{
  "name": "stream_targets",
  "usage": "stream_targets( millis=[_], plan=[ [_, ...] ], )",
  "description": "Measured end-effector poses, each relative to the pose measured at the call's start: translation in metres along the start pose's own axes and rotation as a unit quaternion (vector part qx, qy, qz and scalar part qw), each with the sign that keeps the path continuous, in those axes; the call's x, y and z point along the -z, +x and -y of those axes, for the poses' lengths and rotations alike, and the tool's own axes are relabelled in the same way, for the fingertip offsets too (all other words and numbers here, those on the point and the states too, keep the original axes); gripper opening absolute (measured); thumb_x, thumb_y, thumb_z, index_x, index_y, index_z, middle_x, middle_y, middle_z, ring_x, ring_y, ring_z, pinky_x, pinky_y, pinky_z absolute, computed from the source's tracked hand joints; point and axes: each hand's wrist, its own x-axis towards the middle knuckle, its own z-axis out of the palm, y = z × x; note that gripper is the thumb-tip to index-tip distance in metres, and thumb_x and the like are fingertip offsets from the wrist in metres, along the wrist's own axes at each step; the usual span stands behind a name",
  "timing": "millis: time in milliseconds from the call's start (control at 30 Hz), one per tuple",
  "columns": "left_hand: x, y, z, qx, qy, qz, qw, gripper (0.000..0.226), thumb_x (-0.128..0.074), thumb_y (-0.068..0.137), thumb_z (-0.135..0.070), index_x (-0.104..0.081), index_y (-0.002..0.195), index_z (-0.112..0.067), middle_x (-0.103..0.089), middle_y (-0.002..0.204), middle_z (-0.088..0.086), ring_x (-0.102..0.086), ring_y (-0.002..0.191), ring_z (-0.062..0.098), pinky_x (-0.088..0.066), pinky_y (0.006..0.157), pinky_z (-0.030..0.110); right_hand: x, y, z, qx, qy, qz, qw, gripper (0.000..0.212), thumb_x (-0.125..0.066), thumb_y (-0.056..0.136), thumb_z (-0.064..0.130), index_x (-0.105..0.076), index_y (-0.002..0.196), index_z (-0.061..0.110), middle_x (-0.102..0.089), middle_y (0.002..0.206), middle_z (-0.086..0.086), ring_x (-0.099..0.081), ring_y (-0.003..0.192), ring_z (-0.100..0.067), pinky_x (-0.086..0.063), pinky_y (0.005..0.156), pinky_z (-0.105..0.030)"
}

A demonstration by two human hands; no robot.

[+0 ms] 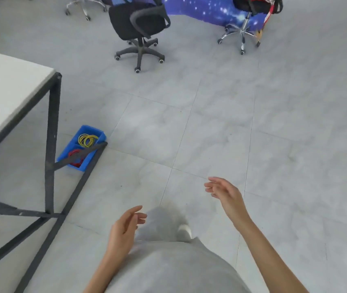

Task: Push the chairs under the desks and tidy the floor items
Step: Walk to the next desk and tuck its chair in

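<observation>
The main risk from here looks like the blue bin [82,148] at the lower left of centre: it sits on the floor right against the desk's [9,89] dark frame, with one diagonal brace crossing over it, so a careless reach or a passing foot could tip it and scatter the yellow bands [87,140] and red bands [75,157] lying in its two compartments. A second hazard is the black chair [139,26] at the top centre. It stands on castors on smooth tile, out in the open and not under any desk, and a hard shove could send it rolling off line into the chrome-based chair [242,37] at the upper right, which is partly draped with red and black items.

Neither hand holds anything. The left hand [124,227], at the bottom centre, is loosely open with fingers gently curled; the right hand [225,193], a little higher and to its right, is open with fingers spread forward. Both hover over bare floor, near the person's grey-clad leg and light shoe [184,230].

The black chair lies well apart from both hands, straight up the frame. The blue bin is nearer, up and to the left of the left hand, but also out of touch.
</observation>
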Motion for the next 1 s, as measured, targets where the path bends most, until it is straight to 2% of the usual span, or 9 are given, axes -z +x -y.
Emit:
stream_targets(
  millis=[133,233,333,433,567,733,867,1000],
  plan=[
    [-0.012,0.069,-0.024,0.029,-0.022,-0.048,0.998,0.036,-0.037,0.096,-0.001,-0.059,0.099,-0.030,-0.070,0.090,-0.017,-0.066,0.076,0.004,-0.051,0.070,0.019,-0.004,0.113,0.048,0.030,-0.022,0.046,0.998,0.026,-0.043,0.093,0.003,-0.062,0.104,0.019,-0.069,0.097,0.000,-0.066,0.087,-0.009,-0.051,0.080,-0.022],
    [-0.020,0.148,-0.056,0.028,-0.035,-0.067,0.997,0.036,-0.037,0.096,-0.002,-0.059,0.098,-0.030,-0.073,0.084,-0.004,-0.066,0.075,0.004,-0.050,0.069,0.016,-0.013,0.191,0.063,0.022,-0.025,0.053,0.998,0.027,-0.044,0.093,0.004,-0.062,0.101,0.022,-0.070,0.097,0.001,-0.067,0.086,-0.008,-0.050,0.080,-0.023],
    [-0.021,0.238,-0.105,0.011,-0.050,-0.055,0.997,0.036,-0.036,0.096,-0.001,-0.058,0.099,-0.029,-0.070,0.085,0.000,-0.065,0.075,0.002,-0.048,0.067,0.011,-0.018,0.253,0.077,-0.010,-0.027,0.043,0.999,0.029,-0.044,0.093,0.003,-0.062,0.098,0.024,-0.070,0.096,0.000,-0.067,0.087,-0.011,-0.049,0.080,-0.025],
    [-0.015,0.332,-0.167,-0.025,-0.034,-0.026,0.999,0.036,-0.038,0.096,-0.003,-0.057,0.099,-0.033,-0.071,0.084,-0.008,-0.065,0.078,0.004,-0.049,0.070,0.014,-0.018,0.298,0.096,-0.044,-0.022,0.025,0.998,0.030,-0.044,0.092,-0.002,-0.063,0.099,0.020,-0.070,0.095,-0.002,-0.067,0.089,-0.017,-0.050,0.078,-0.025],
    [-0.018,0.443,-0.256,-0.064,-0.005,0.022,0.998,0.034,-0.038,0.096,-0.006,-0.056,0.101,-0.034,-0.069,0.087,-0.008,-0.065,0.079,0.006,-0.048,0.073,0.016,-0.011,0.354,0.127,-0.073,-0.025,0.009,0.997,0.030,-0.046,0.090,-0.004,-0.064,0.098,0.018,-0.071,0.093,-0.001,-0.067,0.084,-0.011,-0.051,0.075,-0.016],
    [-0.041,0.569,-0.327,-0.077,0.006,0.052,0.996,0.030,-0.038,0.096,-0.005,-0.057,0.107,-0.024,-0.068,0.089,-0.006,-0.064,0.078,0.003,-0.047,0.071,0.012,-0.006,0.470,0.166,-0.086,0.002,-0.013,0.996,0.026,-0.046,0.091,0.000,-0.065,0.099,0.017,-0.071,0.093,-0.001,-0.067,0.082,-0.008,-0.049,0.081,-0.027],
    [-0.058,0.654,-0.347,-0.046,0.010,0.044,0.998,0.032,-0.038,0.096,-0.005,-0.058,0.103,-0.029,-0.070,0.089,-0.004,-0.065,0.079,0.005,-0.047,0.071,0.014,-0.004,0.588,0.204,-0.070,0.007,-0.007,0.998,0.027,-0.044,0.092,0.000,-0.063,0.101,0.018,-0.071,0.095,-0.002,-0.066,0.082,-0.007,-0.047,0.078,-0.025],
    [-0.069,0.739,-0.376,0.013,-0.021,-0.013,1.000,0.036,-0.037,0.096,-0.003,-0.059,0.098,-0.031,-0.072,0.082,-0.012,-0.065,0.075,0.004,-0.047,0.072,0.025,0.010,0.724,0.275,-0.033,0.005,0.009,0.999,0.031,-0.045,0.091,-0.002,-0.063,0.098,0.023,-0.071,0.095,-0.001,-0.067,0.084,-0.008,-0.051,0.076,-0.021]
  ],
)
